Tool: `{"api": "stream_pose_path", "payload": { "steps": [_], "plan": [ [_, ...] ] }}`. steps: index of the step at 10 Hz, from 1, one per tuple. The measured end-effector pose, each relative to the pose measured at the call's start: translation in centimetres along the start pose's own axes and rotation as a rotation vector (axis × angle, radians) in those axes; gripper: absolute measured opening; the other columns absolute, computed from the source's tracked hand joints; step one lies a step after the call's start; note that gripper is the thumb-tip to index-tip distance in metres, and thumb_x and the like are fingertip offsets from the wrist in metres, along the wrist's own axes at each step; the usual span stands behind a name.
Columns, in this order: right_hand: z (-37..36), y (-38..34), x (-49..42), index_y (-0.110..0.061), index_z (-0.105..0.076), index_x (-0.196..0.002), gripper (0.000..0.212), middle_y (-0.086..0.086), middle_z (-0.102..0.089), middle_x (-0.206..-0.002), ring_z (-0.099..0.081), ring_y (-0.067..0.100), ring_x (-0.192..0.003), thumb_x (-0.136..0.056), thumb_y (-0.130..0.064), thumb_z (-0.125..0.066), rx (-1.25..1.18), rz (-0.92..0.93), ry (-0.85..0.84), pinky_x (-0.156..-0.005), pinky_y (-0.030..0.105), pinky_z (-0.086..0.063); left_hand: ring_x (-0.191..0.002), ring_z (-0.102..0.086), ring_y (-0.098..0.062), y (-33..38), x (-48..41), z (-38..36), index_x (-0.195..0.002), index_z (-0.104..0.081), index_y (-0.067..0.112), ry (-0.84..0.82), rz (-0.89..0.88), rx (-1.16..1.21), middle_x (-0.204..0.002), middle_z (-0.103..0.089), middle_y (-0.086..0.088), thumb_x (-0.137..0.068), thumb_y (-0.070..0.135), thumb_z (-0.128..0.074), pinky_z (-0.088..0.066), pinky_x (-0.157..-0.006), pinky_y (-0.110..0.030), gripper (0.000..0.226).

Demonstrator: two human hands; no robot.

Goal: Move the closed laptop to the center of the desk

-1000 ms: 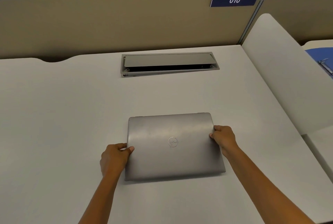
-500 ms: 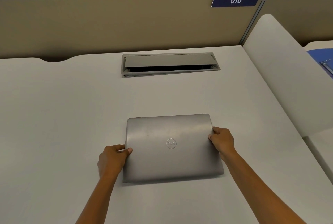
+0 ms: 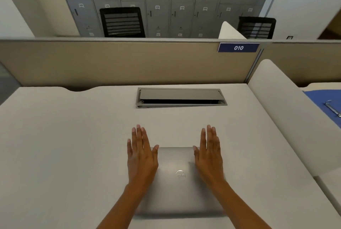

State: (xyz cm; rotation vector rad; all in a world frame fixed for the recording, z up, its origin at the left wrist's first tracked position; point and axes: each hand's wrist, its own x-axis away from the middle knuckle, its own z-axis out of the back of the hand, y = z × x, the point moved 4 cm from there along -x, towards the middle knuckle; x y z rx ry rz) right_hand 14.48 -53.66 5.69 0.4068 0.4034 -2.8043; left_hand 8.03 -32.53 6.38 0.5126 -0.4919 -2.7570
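Note:
The closed grey laptop (image 3: 177, 188) lies flat on the white desk (image 3: 64, 145), near the front edge and roughly midway across. My left hand (image 3: 142, 155) is held flat over the laptop's left side, palm down, fingers stretched forward past its far edge. My right hand (image 3: 209, 155) mirrors it over the right side. Neither hand grips anything. The laptop's side edges are hidden by my hands and forearms.
A grey cable hatch (image 3: 181, 98) is set into the desk behind the laptop. A beige partition (image 3: 110, 62) with a blue "010" label (image 3: 238, 47) backs the desk. A white divider (image 3: 287, 114) stands to the right, with a blue binder (image 3: 326, 103) beyond it.
Both hands have let go of the laptop's side edges and now spread flat and open above it. The camera has tilted up, showing lockers and chairs behind the partition.

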Motion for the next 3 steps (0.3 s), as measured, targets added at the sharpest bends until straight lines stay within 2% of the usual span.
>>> {"api": "stream_pose_path", "payload": {
  "steps": [1, 2, 3],
  "plan": [
    [2.5, -2.0, -3.8, -0.007, -0.016, -0.151, 0.069, 0.014, -0.014, -0.160, -0.010, 0.029, -0.149, -0.096, -0.041, -0.038, -0.005, 0.051, 0.070, -0.120, 0.040, -0.012, -0.149, 0.007, -0.026, 2.3, -4.5, 2.2, -0.150, 0.004, 0.007, 0.098, -0.089, -0.031, -0.161, 0.005, -0.012, -0.096, 0.047, -0.025, -0.004, -0.122, -0.043, 0.073],
    [5.7, -3.3, -8.3, -0.006, -0.018, -0.152, 0.070, 0.014, -0.014, -0.162, -0.005, 0.027, -0.151, -0.097, -0.043, -0.040, 0.011, 0.095, 0.215, -0.121, 0.040, -0.013, -0.149, 0.005, -0.027, 4.3, -9.2, 5.4, -0.150, 0.001, 0.004, 0.233, -0.170, -0.079, -0.161, 0.004, -0.014, -0.098, 0.047, -0.023, -0.003, -0.121, -0.042, 0.072],
    [9.5, -4.7, -12.2, -0.005, -0.016, -0.152, 0.070, 0.013, -0.011, -0.163, -0.003, 0.026, -0.152, -0.098, -0.042, -0.039, -0.008, 0.135, 0.288, -0.121, 0.045, -0.021, -0.149, 0.005, -0.029, 6.4, -12.9, 9.1, -0.150, 0.003, 0.002, 0.282, -0.237, -0.088, -0.161, 0.006, -0.016, -0.098, 0.046, -0.022, -0.008, -0.121, -0.045, 0.072]
  ]
}}
